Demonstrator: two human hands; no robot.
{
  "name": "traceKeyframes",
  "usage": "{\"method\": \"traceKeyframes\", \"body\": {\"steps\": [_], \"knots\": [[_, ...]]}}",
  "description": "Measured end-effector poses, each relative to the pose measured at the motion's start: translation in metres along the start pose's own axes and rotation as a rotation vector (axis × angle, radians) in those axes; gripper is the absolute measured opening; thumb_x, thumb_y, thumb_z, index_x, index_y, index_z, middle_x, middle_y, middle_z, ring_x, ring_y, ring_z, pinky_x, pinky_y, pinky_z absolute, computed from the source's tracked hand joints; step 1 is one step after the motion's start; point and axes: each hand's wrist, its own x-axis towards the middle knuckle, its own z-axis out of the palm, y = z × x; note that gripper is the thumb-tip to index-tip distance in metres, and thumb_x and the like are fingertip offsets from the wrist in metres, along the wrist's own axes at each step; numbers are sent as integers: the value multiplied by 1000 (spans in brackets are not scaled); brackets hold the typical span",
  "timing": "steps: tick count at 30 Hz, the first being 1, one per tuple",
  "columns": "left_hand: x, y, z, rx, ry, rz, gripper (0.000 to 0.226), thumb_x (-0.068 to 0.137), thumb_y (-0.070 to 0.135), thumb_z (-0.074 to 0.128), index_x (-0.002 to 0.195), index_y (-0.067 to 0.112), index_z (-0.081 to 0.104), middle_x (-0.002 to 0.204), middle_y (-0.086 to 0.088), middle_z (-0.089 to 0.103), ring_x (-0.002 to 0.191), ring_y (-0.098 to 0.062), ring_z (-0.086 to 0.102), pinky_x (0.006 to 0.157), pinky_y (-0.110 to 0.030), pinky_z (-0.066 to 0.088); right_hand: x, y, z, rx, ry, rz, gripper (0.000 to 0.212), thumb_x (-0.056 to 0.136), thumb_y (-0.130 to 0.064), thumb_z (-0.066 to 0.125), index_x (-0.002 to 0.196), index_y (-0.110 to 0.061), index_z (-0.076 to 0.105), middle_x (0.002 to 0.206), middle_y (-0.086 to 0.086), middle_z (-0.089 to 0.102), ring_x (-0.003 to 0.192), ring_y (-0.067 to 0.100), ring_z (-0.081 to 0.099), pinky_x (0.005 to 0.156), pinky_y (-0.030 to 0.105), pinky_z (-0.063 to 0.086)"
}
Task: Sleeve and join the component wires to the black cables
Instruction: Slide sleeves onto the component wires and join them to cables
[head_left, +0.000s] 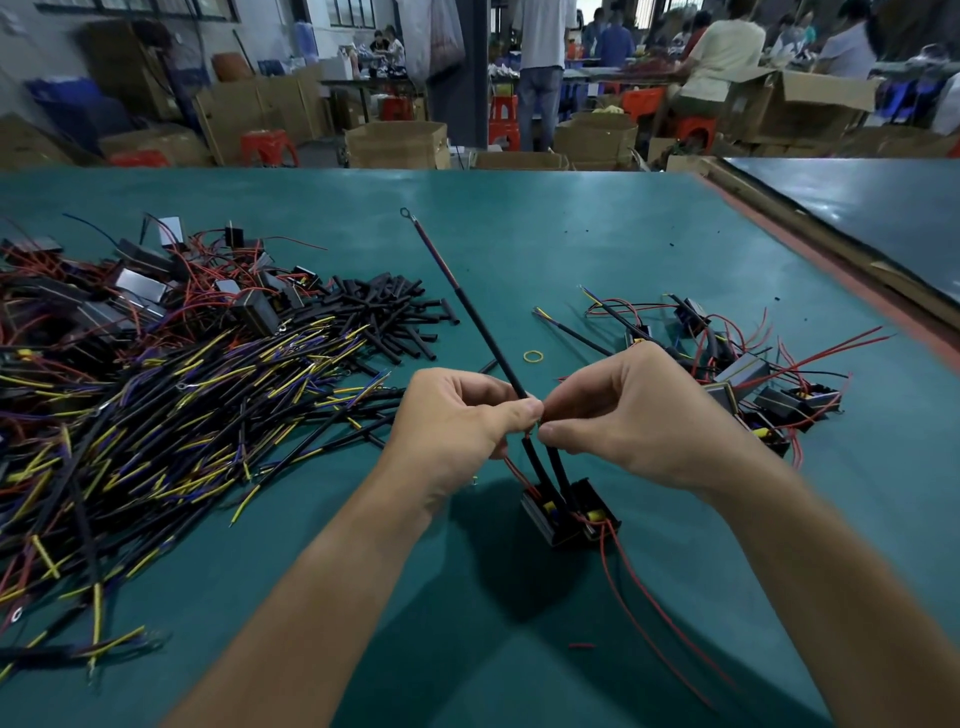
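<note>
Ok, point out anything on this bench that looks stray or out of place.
A yellow rubber band lies alone on the green mat, and a short red scrap lies loose nearer the camera. Both sit apart from the big wire heap.

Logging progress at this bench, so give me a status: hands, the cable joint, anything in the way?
Left hand pinching black cable; right hand pinching component wire at the joint. Component below, two black sleeves on its leads. Nothing blocking.

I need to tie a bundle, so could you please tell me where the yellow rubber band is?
In the head view the yellow rubber band lies on the table just beyond the right hand, right of the black cable.
</note>
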Motion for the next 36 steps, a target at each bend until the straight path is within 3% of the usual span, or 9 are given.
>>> {"method": "traceKeyframes", "body": {"steps": [6, 9, 14, 20, 22, 24, 26, 29, 36], "knots": [[2, 1, -2, -6, -33, -47, 14, 78, 11, 78, 71, -1, 74, 45, 0, 49, 48, -13, 43, 53, -23, 47, 2, 1, 4, -22, 42, 17, 11, 77, -11, 79, 74, -22, 79, 62, -2, 72, 56, 8, 61, 64, 41, 58], [2, 1, -3, -3, -47, -55, 12, 78, 12, 79, 70, 4, 76, 52, -9, 50, 50, -14, 45, 55, -24, 48, 2, 2, 3, -88, 18, 2, 13, 80, -14, 76, 71, -22, 78, 56, -4, 67, 50, 6, 52, 53, 30, 45], [1, 1, -3, 6, -79, -25, 10, 78, 12, 79, 70, 6, 76, 59, -16, 56, 46, -11, 47, 52, -22, 47, 3, 3, 1, -211, -42, -7, 21, 88, -18, 69, 67, -22, 69, 50, -10, 55, 47, 5, 42, 50, 27, 37], [0, 2, -4, 23, -99, 17, 9, 79, 13, 79, 70, 12, 77, 51, -4, 58, 48, -11, 49, 52, -20, 46, 4, 3, 0, -175, -85, 18, 23, 93, -17, 64, 70, -19, 65, 62, 3, 59, 60, 18, 53, 66, 47, 54], [-1, 3, -4, 25, -101, 35, 9, 79, 12, 78, 70, 14, 77, 47, 2, 57, 46, -9, 48, 50, -18, 45, 4, 2, -1, -84, -77, 40, 25, 94, -13, 63, 69, -15, 65, 63, 3, 57, 61, 15, 53, 64, 40, 55], [-3, 4, -5, 38, -105, 41, 11, 79, 12, 78, 69, 14, 77, 47, 6, 59, 44, -7, 49, 49, -17, 44, 4, 1, -1, -15, -83, 62, 25, 94, -8, 62, 70, -12, 65, 62, 1, 57, 62, 12, 53, 59, 24, 52], [-4, 6, -4, 65, -118, 34, 13, 80, 12, 76, 68, 7, 75, 52, 2, 63, 44, -6, 50, 49, -17, 44, 3, 1, -2, 26, -110, 90, 25, 95, -7, 60, 71, -10, 65, 63, 1, 57, 62, 11, 53, 58, 19, 49], [-5, 9, -4, 65, -164, -1, 15, 83, 10, 72, 70, 3, 73, 62, -6, 67, 46, -11, 51, 51, -21, 46, 2, 0, -3, 53, -162, 127, 25, 97, -8, 57, 73, -10, 64, 65, 1, 57, 63, 9, 52, 58, 17, 48], [-8, 14, -1, -3, -280, -142, 20, 93, 11, 59, 74, 10, 64, 60, 2, 61, 43, -13, 51, 50, -22, 48, 0, -4, -3, -9, -203, 145, 32, 100, -13, 52, 71, -15, 61, 67, 0, 58, 68, 12, 53, 63, 22, 49]]}}
